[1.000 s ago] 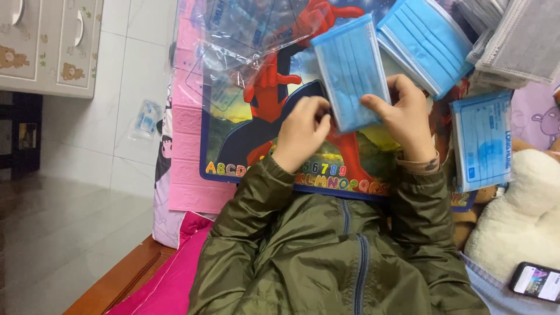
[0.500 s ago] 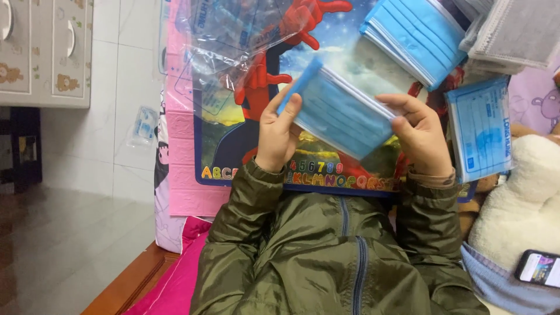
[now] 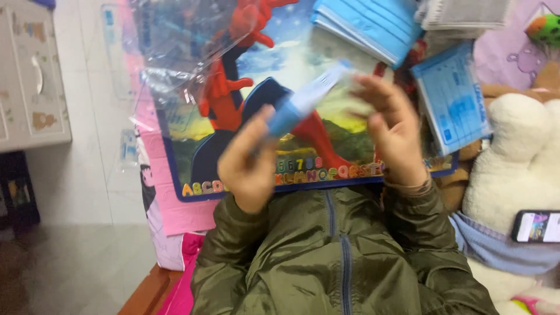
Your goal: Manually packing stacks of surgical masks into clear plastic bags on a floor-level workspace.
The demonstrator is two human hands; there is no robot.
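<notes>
Both my hands hold a thin stack of blue face masks (image 3: 309,96) in clear wrap, now seen nearly edge-on and blurred. My left hand (image 3: 248,163) grips its lower left end. My right hand (image 3: 388,128) has its fingers spread around the upper right end. The hands are raised above a colourful cartoon play board (image 3: 245,140) with alphabet letters along its near edge. My olive green jacket sleeves (image 3: 332,256) fill the bottom.
A stack of blue masks (image 3: 367,26) lies at the board's far right, with a flat blue mask packet (image 3: 452,102) and grey packs (image 3: 466,11) beside it. Clear plastic bag (image 3: 175,52) at left. White plush toy (image 3: 513,157) and phone (image 3: 536,226) at right. Cabinet (image 3: 29,76) far left.
The mask stack has been turned from facing me flat to tilted and now almost edge-on. My hands shifted with it, the left dropping lower, the right fingers opening out.
</notes>
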